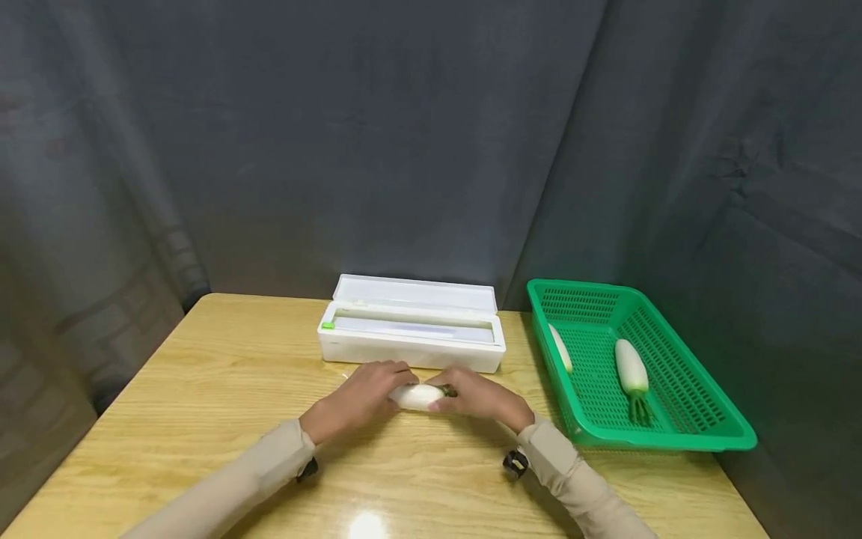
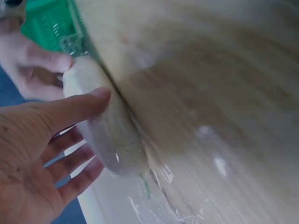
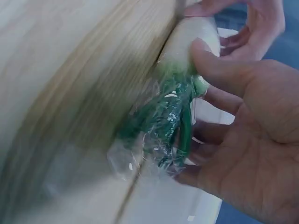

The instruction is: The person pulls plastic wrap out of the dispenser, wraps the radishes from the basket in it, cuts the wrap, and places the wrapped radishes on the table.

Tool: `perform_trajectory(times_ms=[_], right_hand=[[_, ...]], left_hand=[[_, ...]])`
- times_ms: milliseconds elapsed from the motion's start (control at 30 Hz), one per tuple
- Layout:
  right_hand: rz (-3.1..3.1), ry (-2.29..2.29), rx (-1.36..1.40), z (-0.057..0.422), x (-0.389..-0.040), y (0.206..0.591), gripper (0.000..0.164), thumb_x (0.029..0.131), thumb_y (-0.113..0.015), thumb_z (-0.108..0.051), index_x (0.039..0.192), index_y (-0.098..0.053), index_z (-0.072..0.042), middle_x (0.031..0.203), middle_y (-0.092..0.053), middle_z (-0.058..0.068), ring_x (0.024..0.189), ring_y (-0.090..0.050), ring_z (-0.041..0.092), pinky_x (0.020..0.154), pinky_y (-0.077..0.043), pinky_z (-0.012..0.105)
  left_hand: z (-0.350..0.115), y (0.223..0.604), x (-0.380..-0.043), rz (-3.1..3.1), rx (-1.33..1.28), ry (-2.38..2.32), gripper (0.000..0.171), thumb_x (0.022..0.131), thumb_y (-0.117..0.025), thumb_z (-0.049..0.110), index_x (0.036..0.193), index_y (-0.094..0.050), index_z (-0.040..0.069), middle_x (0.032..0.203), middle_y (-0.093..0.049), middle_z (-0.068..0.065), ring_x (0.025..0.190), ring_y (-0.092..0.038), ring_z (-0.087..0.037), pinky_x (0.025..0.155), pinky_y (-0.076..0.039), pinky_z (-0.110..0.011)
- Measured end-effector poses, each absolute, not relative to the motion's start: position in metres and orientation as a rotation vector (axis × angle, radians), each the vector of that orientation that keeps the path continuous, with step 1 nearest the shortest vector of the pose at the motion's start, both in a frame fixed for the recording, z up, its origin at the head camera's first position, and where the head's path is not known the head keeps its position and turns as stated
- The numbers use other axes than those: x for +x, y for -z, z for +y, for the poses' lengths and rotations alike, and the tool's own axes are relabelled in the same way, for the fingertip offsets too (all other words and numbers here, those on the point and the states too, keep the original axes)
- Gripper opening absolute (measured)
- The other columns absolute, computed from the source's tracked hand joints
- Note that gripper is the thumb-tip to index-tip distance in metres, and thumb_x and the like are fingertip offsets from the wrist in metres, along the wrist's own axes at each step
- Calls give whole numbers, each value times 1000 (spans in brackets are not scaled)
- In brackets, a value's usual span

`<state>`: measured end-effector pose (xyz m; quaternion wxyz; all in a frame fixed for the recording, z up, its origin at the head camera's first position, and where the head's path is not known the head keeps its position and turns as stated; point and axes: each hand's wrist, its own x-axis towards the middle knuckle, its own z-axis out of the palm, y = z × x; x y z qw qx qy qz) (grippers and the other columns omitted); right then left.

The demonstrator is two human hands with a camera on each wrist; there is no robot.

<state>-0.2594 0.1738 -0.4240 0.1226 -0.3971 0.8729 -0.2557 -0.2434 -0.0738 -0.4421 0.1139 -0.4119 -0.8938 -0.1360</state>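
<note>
A white radish point(image 1: 415, 397) lies crosswise between both hands at the table's front middle, wrapped in clear film. My left hand point(image 1: 367, 395) grips its root end. In the left wrist view the thumb presses on top of the radish point(image 2: 119, 135) and the fingers curl beneath; loose film trails past the tip. My right hand point(image 1: 477, 397) holds the leafy end. Seen from the right wrist, that thumb rests on the white flesh, and the fingers bend behind the green stems point(image 3: 170, 112), which are bunched inside the crinkled film.
Just behind the hands stands a white film dispenser box point(image 1: 411, 350), its lid point(image 1: 416, 292) raised and a green slider point(image 1: 328, 326) at its left end. At the right, a green basket point(image 1: 586, 433) holds two more radishes, one point(image 1: 631, 367) with stems. A dark curtain point(image 1: 377, 150) hangs behind the table.
</note>
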Motion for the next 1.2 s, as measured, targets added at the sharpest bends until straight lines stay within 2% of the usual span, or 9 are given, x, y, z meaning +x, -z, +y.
perform_trajectory(times_ms=[100, 233, 400, 600, 733, 833, 967, 1067, 1200], right_hand=[[2751, 581, -1174, 170, -247, 424, 43, 98, -75, -22, 137, -67, -7, 113, -65, 8, 99, -56, 20, 84, -51, 36], [2968, 448, -1233, 163, -234, 428, 61, 89, -85, -20, 143, -60, -5, 120, -62, 11, 106, -59, 24, 89, -53, 44], [3076, 402, -1372, 157, -236, 436, 48, 82, -90, -10, 124, -68, -3, 110, -67, 11, 100, -65, 26, 86, -58, 43], [2910, 626, -1279, 160, -246, 433, 41, 85, -87, -10, 123, -74, -5, 111, -75, 7, 97, -68, 17, 83, -58, 32], [2761, 596, -1307, 161, -258, 421, 39, 85, -86, -13, 121, -76, -3, 86, -70, 0, 74, -54, 6, 65, -45, 22], [2681, 554, -1270, 161, -266, 414, 38, 86, -86, -15, 121, -76, -3, 78, -59, -1, 70, -41, 4, 64, -37, 21], [2638, 507, -1211, 162, -269, 411, 40, 90, -83, -17, 127, -74, -5, 87, -66, -2, 73, -43, 4, 68, -40, 22], [2687, 459, -1162, 164, -262, 412, 37, 92, -82, -19, 125, -74, -6, 94, -69, 1, 78, -52, 8, 70, -45, 25], [2863, 335, -1167, 172, -248, 419, 25, 87, -86, -15, 103, -70, -4, 93, -67, 5, 81, -62, 19, 68, -50, 32]], left_hand=[[-76, 439, -249, -2670, -1206, 443, 47, 77, -94, 13, 120, -75, 10, 112, -73, -2, 99, -71, -19, 84, -60, -37], [-79, 433, -255, -2739, -1238, 496, 47, 79, -92, 13, 122, -75, 9, 107, -71, -2, 94, -67, -16, 82, -57, -34], [-79, 422, -266, -2805, -1290, 603, 42, 78, -93, 13, 118, -77, 8, 100, -71, -1, 88, -64, -16, 77, -51, -29], [-74, 420, -265, -2833, -1286, 589, 41, 79, -91, 11, 118, -78, 9, 106, -75, -3, 94, -68, -18, 80, -55, -31], [-74, 429, -252, -2694, -1241, 461, 51, 78, -92, 11, 125, -73, 7, 118, -73, -6, 106, -70, -23, 90, -58, -40], [-74, 437, -243, -2590, -1247, 347, 55, 78, -93, 14, 128, -70, 7, 121, -70, -6, 108, -69, -24, 91, -58, -40], [-74, 445, -240, -2575, -1218, 294, 50, 81, -90, 13, 127, -71, 8, 121, -70, -3, 106, -69, -22, 88, -59, -38], [-72, 448, -243, -2575, -1200, 324, 44, 83, -87, 8, 124, -72, 7, 119, -72, -4, 104, -70, -22, 87, -59, -38], [-70, 447, -252, -2619, -1183, 382, 44, 83, -87, 10, 124, -73, 5, 118, -74, -7, 104, -72, -22, 87, -60, -36]])
